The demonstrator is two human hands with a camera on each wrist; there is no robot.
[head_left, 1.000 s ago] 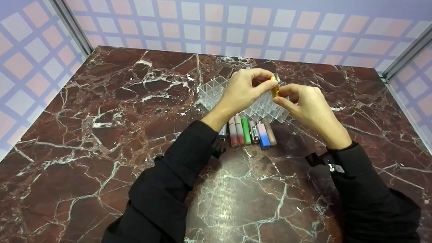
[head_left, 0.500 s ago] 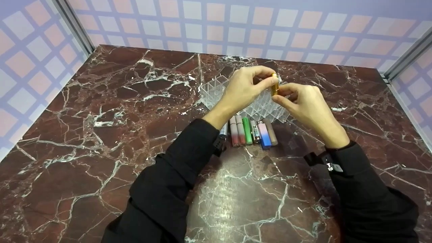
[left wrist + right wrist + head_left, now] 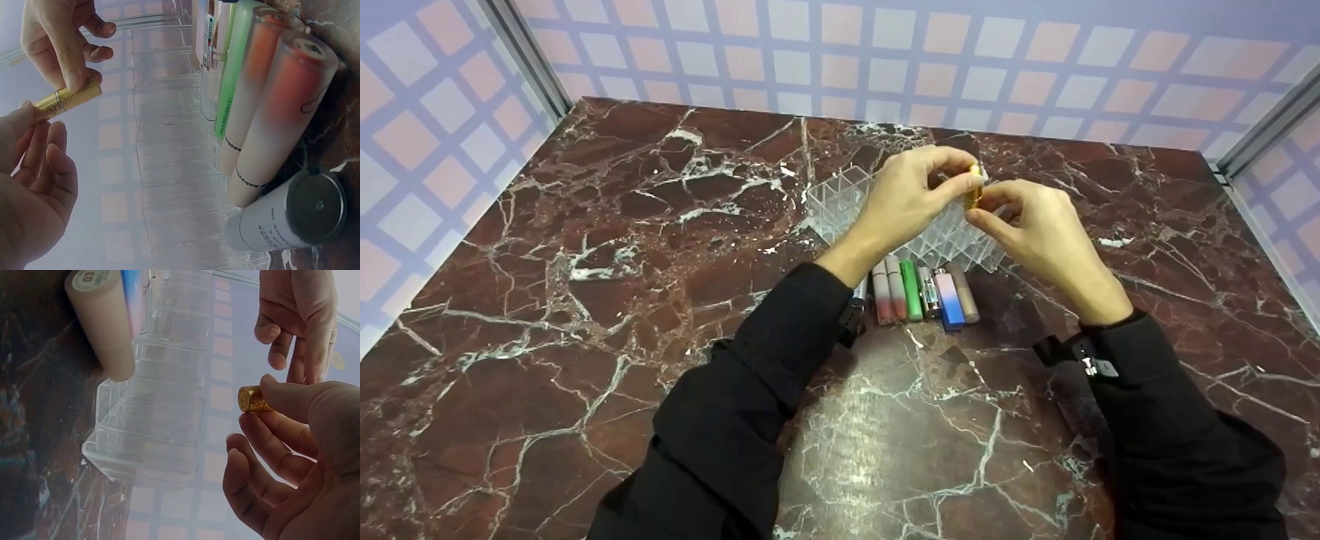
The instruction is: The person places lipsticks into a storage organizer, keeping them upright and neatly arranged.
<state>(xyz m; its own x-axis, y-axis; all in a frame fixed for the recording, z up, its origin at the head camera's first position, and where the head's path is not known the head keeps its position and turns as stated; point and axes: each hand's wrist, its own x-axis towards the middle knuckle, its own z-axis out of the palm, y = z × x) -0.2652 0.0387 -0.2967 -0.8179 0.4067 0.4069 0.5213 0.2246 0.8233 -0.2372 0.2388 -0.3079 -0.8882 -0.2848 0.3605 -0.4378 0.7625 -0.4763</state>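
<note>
Held up over the clear compartment organizer (image 3: 834,201) is a small gold lipstick tube (image 3: 973,197), pinched by both hands. My left hand (image 3: 906,189) grips its upper end between thumb and fingers in the head view. At the lower end, my right hand (image 3: 1044,225) pinches it with thumb and forefinger. The left wrist view shows the lipstick (image 3: 80,97) with a dark seam ring between the two hands. In the right wrist view, the gold end (image 3: 251,400) sticks out past the right thumb.
In front of the organizer lies a row of cosmetic tubes: two grey-red tubes (image 3: 890,292), a green one (image 3: 911,292), a pink-blue one (image 3: 949,300) and a beige one (image 3: 964,296). A silver-grey tube (image 3: 270,219) lies at the row's left end. Patterned panels (image 3: 840,67) enclose the marble table (image 3: 607,315).
Both hands keep their pinch on the lipstick and have shifted very slightly up in the head view. The row of tubes and the organizer stay in place.
</note>
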